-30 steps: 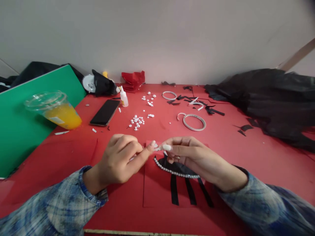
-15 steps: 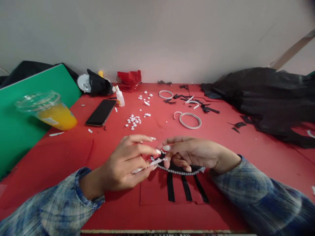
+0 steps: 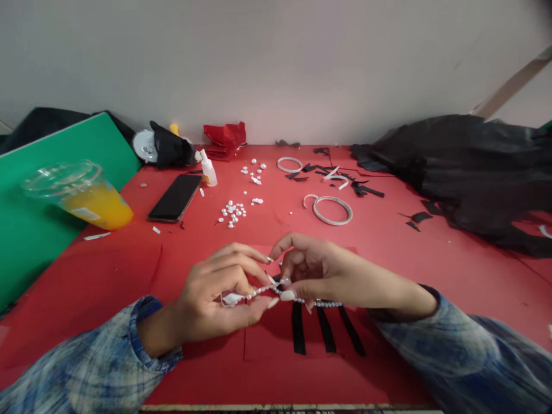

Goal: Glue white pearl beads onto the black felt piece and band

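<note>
A thin strand of white pearl beads (image 3: 254, 294) runs between my two hands just above the red table. My left hand (image 3: 215, 284) grips its left part between thumb and fingers, with a white loop or tab showing near the palm. At the strand's right end, my right hand (image 3: 321, 267) pinches it between thumb and index finger. Beneath the right hand lies a curved row of grey beads (image 3: 330, 303), partly hidden, edging something black. Three black strips (image 3: 325, 330) stretch from it toward me on a red sheet (image 3: 271, 342).
Loose white pearls (image 3: 233, 213) lie beyond my hands. Farther back are a small glue bottle (image 3: 209, 172), a phone (image 3: 176, 197), two white rings (image 3: 332, 211) and black scraps (image 3: 366, 190). A tilted cup of orange drink (image 3: 95, 201) stands left; black plastic (image 3: 448, 167) covers the right.
My right hand has turned, its thumb now in front, pinching the strand's end. The white strand is pulled straighter between my hands, and my left fingers have lowered a little.
</note>
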The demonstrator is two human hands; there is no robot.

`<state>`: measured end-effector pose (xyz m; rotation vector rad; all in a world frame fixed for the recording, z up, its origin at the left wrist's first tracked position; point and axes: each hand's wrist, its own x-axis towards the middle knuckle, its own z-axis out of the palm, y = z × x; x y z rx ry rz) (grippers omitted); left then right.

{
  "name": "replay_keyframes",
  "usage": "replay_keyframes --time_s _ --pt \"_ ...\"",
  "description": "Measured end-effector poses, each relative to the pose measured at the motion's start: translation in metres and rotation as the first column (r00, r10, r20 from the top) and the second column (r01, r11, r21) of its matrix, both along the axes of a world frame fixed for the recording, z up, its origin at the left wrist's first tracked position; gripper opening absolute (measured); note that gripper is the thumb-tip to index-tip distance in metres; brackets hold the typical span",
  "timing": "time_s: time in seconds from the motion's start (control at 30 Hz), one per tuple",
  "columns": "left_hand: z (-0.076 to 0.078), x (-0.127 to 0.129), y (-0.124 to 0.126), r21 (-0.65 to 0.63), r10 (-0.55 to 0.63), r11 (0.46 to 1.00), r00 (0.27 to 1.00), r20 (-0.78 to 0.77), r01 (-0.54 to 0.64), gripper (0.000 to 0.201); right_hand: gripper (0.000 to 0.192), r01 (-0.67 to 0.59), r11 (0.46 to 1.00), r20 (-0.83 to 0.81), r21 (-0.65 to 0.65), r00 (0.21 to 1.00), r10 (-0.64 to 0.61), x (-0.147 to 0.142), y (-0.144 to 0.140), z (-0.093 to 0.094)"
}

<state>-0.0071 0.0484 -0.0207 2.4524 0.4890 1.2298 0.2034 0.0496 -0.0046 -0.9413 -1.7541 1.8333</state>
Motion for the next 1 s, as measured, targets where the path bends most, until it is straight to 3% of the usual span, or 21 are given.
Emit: replay_keyframes --time_s 0.13,0.33,0.57,0.7,0.87,0.93,1.0 --pt "0.001 0.001 -0.001 0.002 0.014 1.0 0.999 0.034 -0.014 0.025 0.021 -0.014 0.997 0.011 0.076 1.0 0.013 0.0 -0.004 0.0" --pt "0.003 0.001 -0.002 -0.009 0.044 0.999 0.998 0.046 -0.044 0.025 0.013 -0.049 0.998 -0.07 0.03 0.996 0.051 0.0 -0.004 -0.001" --pt "0.01 -0.003 -0.006 0.095 0.087 0.992 0.996 -0.014 -0.085 0.024 0.013 -0.06 0.983 -0.259 -0.174 0.966 0.013 -0.005 -0.002 -0.001" --pt "0.013 -0.005 -0.01 0.136 0.098 0.987 0.992 -0.075 -0.087 0.023 0.016 -0.104 0.939 -0.365 -0.327 0.931 -0.025 -0.007 -0.003 -0.007" --pt "0.014 -0.006 -0.012 0.13 0.084 0.989 0.993 -0.08 -0.073 0.024 0.018 -0.079 0.879 -0.359 -0.471 0.927 -0.11 -0.014 -0.005 -0.014" --pt "0.012 -0.004 -0.012 0.055 0.094 0.994 0.995 -0.032 -0.093 0.026 0.012 0.029 0.909 -0.292 -0.415 0.942 -0.163 -0.01 -0.001 -0.011" --pt "0.007 -0.002 -0.012 -0.084 0.136 0.988 0.99 0.03 -0.133 0.027 0.011 0.164 0.964 -0.154 -0.209 0.968 -0.198 0.001 0.005 -0.003"
